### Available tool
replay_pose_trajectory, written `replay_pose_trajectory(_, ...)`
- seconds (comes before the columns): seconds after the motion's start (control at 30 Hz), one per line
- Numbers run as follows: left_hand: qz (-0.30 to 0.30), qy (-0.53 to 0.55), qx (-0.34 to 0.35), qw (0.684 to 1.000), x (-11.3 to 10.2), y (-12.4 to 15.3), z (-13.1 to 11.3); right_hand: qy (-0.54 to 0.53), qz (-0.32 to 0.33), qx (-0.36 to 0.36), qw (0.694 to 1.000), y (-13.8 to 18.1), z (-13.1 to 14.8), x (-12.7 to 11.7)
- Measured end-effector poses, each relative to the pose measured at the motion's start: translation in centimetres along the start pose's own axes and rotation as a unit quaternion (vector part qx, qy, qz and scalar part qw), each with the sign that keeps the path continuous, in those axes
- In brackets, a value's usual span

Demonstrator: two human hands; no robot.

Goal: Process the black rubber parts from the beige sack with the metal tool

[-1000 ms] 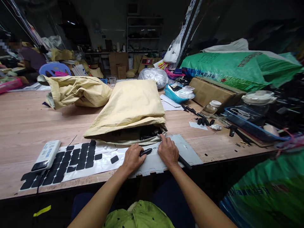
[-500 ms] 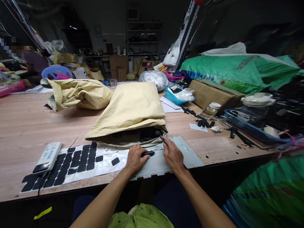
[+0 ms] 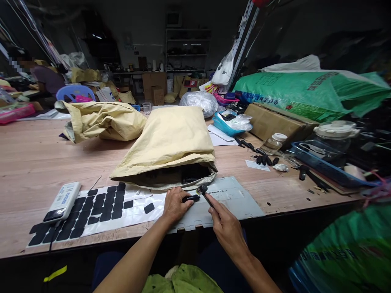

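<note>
My left hand (image 3: 174, 204) presses on the grey board (image 3: 241, 199) at the table's front edge, its fingers closed around a small black tube-shaped piece (image 3: 192, 197) that lies on the board. My right hand (image 3: 226, 228) grips a small hammer (image 3: 202, 189) by its handle. The dark hammer head is just right of the black piece's end; whether they touch I cannot tell. Right behind both hands lies a large cream bag (image 3: 174, 134), its mouth open towards me, with dark items inside that I cannot make out.
A white sheet with black rounded squares (image 3: 105, 205) and a white power bank-like device (image 3: 62, 201) are on the left. A second cream bag (image 3: 106, 120) lies behind. To the right are loose black pieces (image 3: 264, 159), a lidded jar (image 3: 276, 142) and a blue tray (image 3: 324, 158).
My right hand has come down and towards me, bringing the hammer head from the bag's mouth to beside the black piece's end. My left hand has stayed in place.
</note>
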State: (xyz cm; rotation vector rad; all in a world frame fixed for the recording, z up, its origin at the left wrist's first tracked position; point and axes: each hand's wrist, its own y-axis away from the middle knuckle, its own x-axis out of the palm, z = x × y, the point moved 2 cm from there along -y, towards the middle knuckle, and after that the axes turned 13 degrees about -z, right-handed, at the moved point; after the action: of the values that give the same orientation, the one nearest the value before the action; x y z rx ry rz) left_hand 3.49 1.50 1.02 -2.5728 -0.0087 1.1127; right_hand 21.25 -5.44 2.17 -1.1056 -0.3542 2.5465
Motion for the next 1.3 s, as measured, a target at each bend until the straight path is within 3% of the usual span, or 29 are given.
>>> replay_pose_trajectory(0.1,0.000,-0.002,-0.003,1.000,0.1,0.0,0.0,0.020,0.018,0.009,1.000,0.0,0.0,0.2)
replay_pose_trajectory(0.27,-0.003,-0.002,-0.003,1.000,0.1,0.0,-0.1,0.004,-0.011,-0.019,1.000,0.3,1.0,0.3)
replay_pose_trajectory(0.47,-0.005,-0.005,-0.011,1.000,0.2,0.0,-0.1,0.015,0.042,0.001,0.999,1.3,1.2,0.9)
replay_pose_trajectory(0.6,-0.009,0.004,-0.012,1.000,0.3,-0.1,0.0,0.053,-0.005,0.003,0.999,-1.2,0.8,1.0)
replay_pose_trajectory(0.77,-0.016,-0.006,-0.004,1.000,0.3,0.1,0.0,0.194,-0.032,0.037,0.980,-6.2,-0.5,2.3)
replay_pose_trajectory(0.93,-0.018,-0.017,0.010,1.000,0.5,0.0,0.2,0.283,-0.068,0.016,0.957,-7.5,-1.6,4.3)
replay_pose_trajectory(1.13,-0.071,-0.026,0.080,0.994,0.0,1.0,-1.0,0.337,-0.083,-0.017,0.938,-7.1,-1.7,5.0)
replay_pose_trajectory(1.2,-0.079,0.015,0.140,0.987,-0.8,3.3,-1.9,0.343,-0.081,-0.021,0.935,-7.2,-1.7,5.0)
replay_pose_trajectory(1.3,-0.003,0.085,0.264,0.961,-2.1,8.8,-2.3,0.351,-0.085,-0.021,0.932,-7.2,-1.9,5.1)
